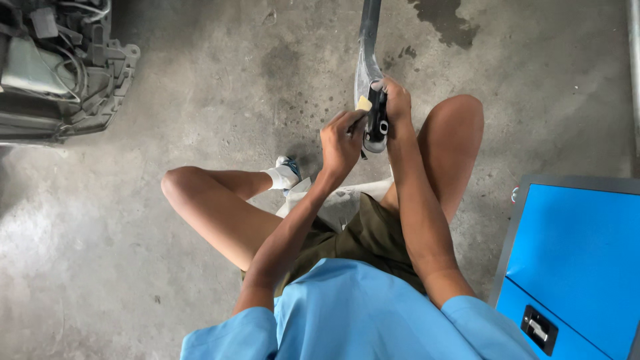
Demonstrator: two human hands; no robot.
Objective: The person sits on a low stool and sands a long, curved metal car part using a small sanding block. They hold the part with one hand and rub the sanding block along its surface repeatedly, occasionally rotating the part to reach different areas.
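Two hands meet on one part: a long grey metal arm with a rounded end (pixel 368 67), running from the top edge at 12 o'clock down to just above your knees, lower end off the floor.

Right hand (pixel 399 103): closed around the arm near its rounded lower end, thumb over the top, steadying it. A black fitting (pixel 379 120) sits against the arm under those fingers.

Left hand (pixel 340 141): curled narrow, pinching what looks like a small tan pad or scrap (pixel 363 103) against the arm's face; I cannot tell whether it grips a thin tool as well.

Handling, as judgement: arm looks rigid and fairly heavy for its width, not fragile. Its bare metal may be dusty or greasy, so it could slip or twist. The narrow waist just above the rounded end, where your right hand already sits, looks the surest hold. The pad looks light, soft, easy to drop.

Around you: stained grey concrete floor (pixel 200 87); grey plastic car part with wiring (pixel 60 67) at 10 o'clock, well apart; blue metal cabinet (pixel 573 247) at 4 o'clock, near your right knee; pale crumpled cloth (pixel 340 203) under your legs.
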